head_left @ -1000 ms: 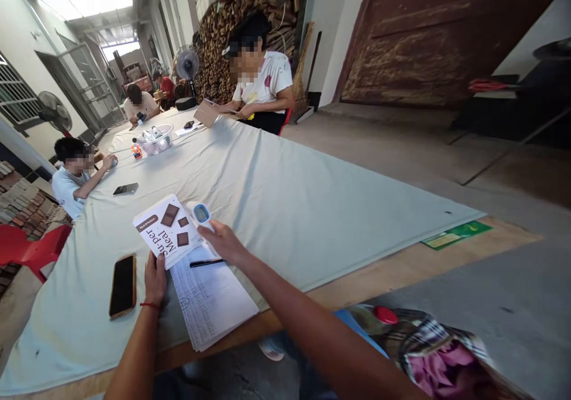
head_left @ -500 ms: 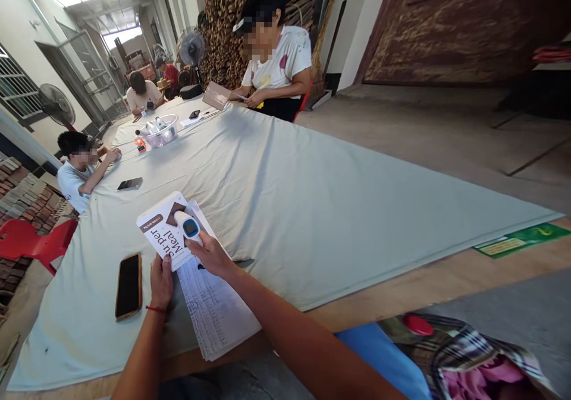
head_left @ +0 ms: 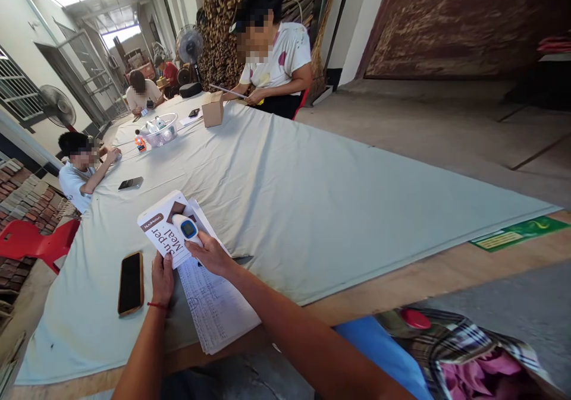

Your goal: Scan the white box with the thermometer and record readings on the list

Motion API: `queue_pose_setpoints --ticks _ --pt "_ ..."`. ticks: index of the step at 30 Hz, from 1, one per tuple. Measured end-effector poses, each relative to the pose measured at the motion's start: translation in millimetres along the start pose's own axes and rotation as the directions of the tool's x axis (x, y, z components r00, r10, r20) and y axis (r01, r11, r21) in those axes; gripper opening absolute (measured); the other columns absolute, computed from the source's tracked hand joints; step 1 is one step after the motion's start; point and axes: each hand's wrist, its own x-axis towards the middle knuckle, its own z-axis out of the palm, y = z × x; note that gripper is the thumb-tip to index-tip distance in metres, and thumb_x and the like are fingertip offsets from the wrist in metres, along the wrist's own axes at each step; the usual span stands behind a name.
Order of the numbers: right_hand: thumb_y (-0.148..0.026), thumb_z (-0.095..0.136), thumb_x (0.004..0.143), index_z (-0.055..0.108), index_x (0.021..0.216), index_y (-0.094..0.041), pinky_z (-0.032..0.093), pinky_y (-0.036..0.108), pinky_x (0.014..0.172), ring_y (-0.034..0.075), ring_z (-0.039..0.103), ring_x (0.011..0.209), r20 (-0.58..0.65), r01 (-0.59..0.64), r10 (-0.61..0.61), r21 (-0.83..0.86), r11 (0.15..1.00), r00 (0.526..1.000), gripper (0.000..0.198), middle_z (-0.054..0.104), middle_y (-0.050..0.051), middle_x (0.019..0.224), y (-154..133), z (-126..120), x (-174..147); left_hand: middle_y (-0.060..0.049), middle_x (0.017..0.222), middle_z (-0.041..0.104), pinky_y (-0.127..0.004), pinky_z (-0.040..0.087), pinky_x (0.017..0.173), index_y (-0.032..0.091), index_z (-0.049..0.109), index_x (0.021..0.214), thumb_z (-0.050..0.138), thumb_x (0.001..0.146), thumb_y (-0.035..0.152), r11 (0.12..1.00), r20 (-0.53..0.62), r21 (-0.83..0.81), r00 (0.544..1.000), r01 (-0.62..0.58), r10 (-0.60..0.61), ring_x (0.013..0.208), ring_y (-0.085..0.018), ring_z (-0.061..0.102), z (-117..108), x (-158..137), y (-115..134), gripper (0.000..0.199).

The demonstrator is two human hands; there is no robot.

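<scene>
My left hand [head_left: 162, 278] grips the lower edge of a white box [head_left: 154, 208] printed "NutriMotion Su-per Meal", tilted over the table. In my right hand [head_left: 212, 256] is a white infrared thermometer [head_left: 188, 229] with a blue-rimmed display, held over the printed face of the box; whether the two touch, I cannot tell. Beneath the hands lie handwritten paper sheets [head_left: 223, 317]. A dark, slim pen-like object [head_left: 243, 260] pokes out beside my right wrist. To the left of my left hand rests a smartphone [head_left: 131, 284] with a dark screen and orange-brown case.
A pale cloth [head_left: 339, 210] covers the long table. Farther along are another phone [head_left: 131, 183], a clear basket [head_left: 161, 132] of bottles, an orange item [head_left: 140, 141] and a brown box [head_left: 213, 110]. Several people sit around it. A red chair [head_left: 40, 242] stands left, a plaid bag [head_left: 473, 346] lower right.
Across the table, the brown panel near the co-worker's hands is no longer seen face-on; a brown box now stands there. My hands, the white box and the thermometer have barely moved.
</scene>
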Motion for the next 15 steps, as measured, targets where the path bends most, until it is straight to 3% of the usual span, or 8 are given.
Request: queue_pose_setpoints --ticks 6,15 --pt "-0.052 0.064 0.076 0.063 0.083 -0.017 0.041 0.024 0.057 0.012 0.049 0.06 -0.031 -0.06 0.065 0.121 0.991 0.997 0.035 0.056 -0.004 0.064 -28 -10 -21 -0.013 0.11 0.071 -0.044 0.047 0.091 0.017 0.065 0.114 0.042 0.091 0.065 1.0 -0.015 0.03 1.0 0.005 -0.005 0.1 -0.029 0.062 -1 2 5 0.058" --pt "-0.048 0.067 0.073 0.068 0.1 -0.018 0.048 0.027 0.064 0.018 0.06 0.074 -0.267 -0.067 0.109 0.163 0.984 0.958 0.04 0.068 0.001 0.081 -37 -61 -96 -0.013 0.11 0.072 -0.043 0.049 0.091 0.018 0.066 0.11 0.043 0.089 0.066 0.998 -0.022 0.057 1.0 -0.002 0.004 0.101 -0.03 0.063 -1 9 1 0.057"
